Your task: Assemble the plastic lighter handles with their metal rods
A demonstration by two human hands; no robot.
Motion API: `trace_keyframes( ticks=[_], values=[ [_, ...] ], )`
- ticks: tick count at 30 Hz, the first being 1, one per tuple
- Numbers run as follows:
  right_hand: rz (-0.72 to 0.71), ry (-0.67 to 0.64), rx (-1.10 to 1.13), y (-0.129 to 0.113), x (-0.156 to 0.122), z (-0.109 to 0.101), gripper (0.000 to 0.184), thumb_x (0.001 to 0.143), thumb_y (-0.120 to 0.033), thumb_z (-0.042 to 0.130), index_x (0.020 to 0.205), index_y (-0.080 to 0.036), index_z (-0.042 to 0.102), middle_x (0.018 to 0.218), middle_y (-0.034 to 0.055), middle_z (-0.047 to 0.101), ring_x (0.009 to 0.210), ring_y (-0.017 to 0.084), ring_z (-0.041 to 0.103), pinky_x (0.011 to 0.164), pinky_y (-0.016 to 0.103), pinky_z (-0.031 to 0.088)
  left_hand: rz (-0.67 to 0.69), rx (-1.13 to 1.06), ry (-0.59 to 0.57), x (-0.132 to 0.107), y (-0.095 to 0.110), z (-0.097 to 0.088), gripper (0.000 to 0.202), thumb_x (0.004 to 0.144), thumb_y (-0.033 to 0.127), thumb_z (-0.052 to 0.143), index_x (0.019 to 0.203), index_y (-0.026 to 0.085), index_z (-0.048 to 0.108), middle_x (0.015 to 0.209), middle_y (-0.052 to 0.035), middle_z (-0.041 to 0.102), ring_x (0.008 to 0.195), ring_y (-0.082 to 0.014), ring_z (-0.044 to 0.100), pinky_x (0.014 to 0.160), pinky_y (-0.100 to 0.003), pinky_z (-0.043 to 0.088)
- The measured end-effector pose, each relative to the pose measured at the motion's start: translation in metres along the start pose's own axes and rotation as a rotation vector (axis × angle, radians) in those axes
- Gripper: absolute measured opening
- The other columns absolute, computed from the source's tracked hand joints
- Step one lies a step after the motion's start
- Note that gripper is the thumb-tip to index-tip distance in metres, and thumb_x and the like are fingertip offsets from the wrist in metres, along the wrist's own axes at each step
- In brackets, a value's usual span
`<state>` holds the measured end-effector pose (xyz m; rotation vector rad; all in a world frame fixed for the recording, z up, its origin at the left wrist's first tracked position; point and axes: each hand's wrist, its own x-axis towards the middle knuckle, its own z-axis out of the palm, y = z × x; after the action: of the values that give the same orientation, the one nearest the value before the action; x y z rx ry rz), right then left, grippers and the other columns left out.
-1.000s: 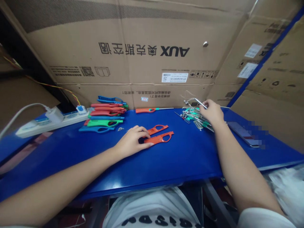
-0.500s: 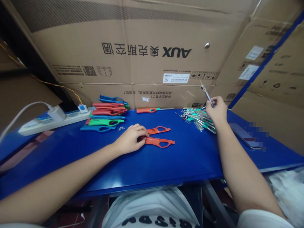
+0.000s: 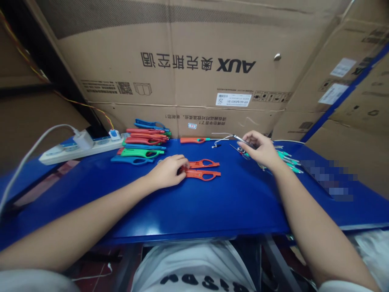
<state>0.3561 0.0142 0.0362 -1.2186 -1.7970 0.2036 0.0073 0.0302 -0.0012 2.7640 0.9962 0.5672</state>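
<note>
- Pinching a metal rod (image 3: 244, 141) near the far edge of the worktop (image 3: 194, 211) was the right hand (image 3: 260, 151).
- Left hand (image 3: 167, 172) curled over orange handles (image 3: 194, 173), mid-worktop; its pinch I could not tell.
- Good handling needed steady handles, unsnagged wires (image 3: 223, 134).

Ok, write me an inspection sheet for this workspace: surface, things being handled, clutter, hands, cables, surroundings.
Surface: blue tabletop, glossy, reflecting light.
Things being handled: two orange casing pieces lying side by side; slim metallic part, thin wires at its tip.
Clutter: coloured casings stacked at left; green-and-silver parts heaped at right, partly hidden.
Hands: left hand at the casing pieces' left ends, grip hidden; right hand holds the slim part.
Cables: white cable running to a plug on the power strip.
Surroundings: printed cardboard behind the tabletop.
</note>
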Motion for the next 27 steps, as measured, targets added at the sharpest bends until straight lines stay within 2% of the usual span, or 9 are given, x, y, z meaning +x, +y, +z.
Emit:
trace_keyframes(
  ticks=[4,8,12,15,17,19,22,25,27],
  values=[
    [-0.138,-0.070,-0.169,-0.016,-0.005,0.014,0.019,0.087,-0.040,0.067,0.084,-0.023,0.058,0.068,-0.0011,0.058,0.059,0.015,0.050,0.059,0.029,0.041,-0.059,0.019,0.018,0.000,0.000,0.000,0.020,0.077,0.014,0.056,0.095,0.020,0.060,0.093,-0.0044,0.064,0.088,-0.0217,0.061,0.078,-0.033,0.051],
    [-0.243,-0.145,-0.193,-0.028,-0.008,0.027,0.018,0.093,-0.039,0.061,0.086,-0.023,0.057,0.075,0.0013,0.059,0.063,0.015,0.052,0.059,0.030,0.042,-0.082,0.011,0.016,0.000,-0.003,0.000,0.020,0.076,0.015,0.056,0.094,0.020,0.061,0.091,-0.0045,0.063,0.087,-0.0225,0.060,0.076,-0.034,0.051],
    [-0.305,-0.158,-0.218,-0.030,-0.010,0.034,0.016,0.096,-0.038,0.056,0.091,-0.023,0.057,0.084,0.0048,0.064,0.071,0.018,0.057,0.064,0.031,0.044,-0.078,0.001,0.011,0.001,-0.003,-0.001,0.020,0.074,0.014,0.057,0.092,0.020,0.062,0.090,-0.0044,0.063,0.086,-0.0225,0.060,0.075,-0.034,0.050],
    [-0.316,-0.172,-0.233,-0.029,-0.011,0.034,0.015,0.097,-0.037,0.056,0.092,-0.023,0.058,0.087,0.0056,0.065,0.073,0.018,0.058,0.065,0.032,0.045,-0.077,0.016,0.046,0.001,-0.002,-0.001,0.012,0.077,0.017,0.058,0.088,0.020,0.062,0.089,-0.0047,0.064,0.087,-0.0232,0.060,0.078,-0.036,0.050],
    [-0.317,-0.172,-0.246,-0.028,-0.010,0.033,0.014,0.097,-0.037,0.056,0.092,-0.023,0.058,0.087,0.0054,0.065,0.073,0.018,0.058,0.065,0.031,0.045,-0.069,0.034,0.089,0.002,-0.001,-0.001,0.012,0.083,0.022,0.058,0.092,0.019,0.064,0.096,-0.0063,0.066,0.091,-0.0244,0.059,0.083,-0.038,0.050],
    [-0.320,-0.165,-0.258,-0.027,-0.010,0.031,0.013,0.096,-0.036,0.057,0.092,-0.023,0.058,0.086,0.0050,0.065,0.072,0.018,0.058,0.065,0.031,0.044,-0.057,0.049,0.114,0.003,-0.003,0.001,0.020,0.089,0.024,0.053,0.104,0.019,0.065,0.107,-0.0084,0.066,0.097,-0.0255,0.058,0.089,-0.041,0.048],
    [-0.330,-0.153,-0.268,-0.027,-0.009,0.030,0.012,0.096,-0.034,0.057,0.092,-0.023,0.059,0.085,0.0041,0.064,0.072,0.017,0.057,0.065,0.030,0.043,-0.061,0.017,0.092,0.005,-0.012,0.004,0.029,0.093,0.024,0.049,0.115,0.017,0.066,0.113,-0.0102,0.067,0.102,-0.0256,0.059,0.094,-0.042,0.047],
    [-0.333,-0.145,-0.267,-0.027,-0.009,0.029,0.012,0.096,-0.034,0.057,0.093,-0.023,0.059,0.085,0.0040,0.064,0.072,0.017,0.058,0.065,0.030,0.043,-0.147,-0.104,0.080,0.006,-0.022,0.008,0.030,0.088,0.027,0.057,0.113,0.015,0.070,0.101,-0.0089,0.067,0.090,-0.0221,0.062,0.084,-0.037,0.051],
    [-0.331,-0.145,-0.268,-0.026,-0.009,0.029,0.012,0.096,-0.034,0.057,0.093,-0.023,0.059,0.085,0.0042,0.065,0.072,0.017,0.058,0.065,0.030,0.043,-0.209,-0.179,0.122,0.008,-0.025,0.008,0.028,0.086,0.029,0.059,0.108,0.016,0.072,0.093,-0.0067,0.066,0.079,-0.0187,0.061,0.074,-0.033,0.051]
  ],
)
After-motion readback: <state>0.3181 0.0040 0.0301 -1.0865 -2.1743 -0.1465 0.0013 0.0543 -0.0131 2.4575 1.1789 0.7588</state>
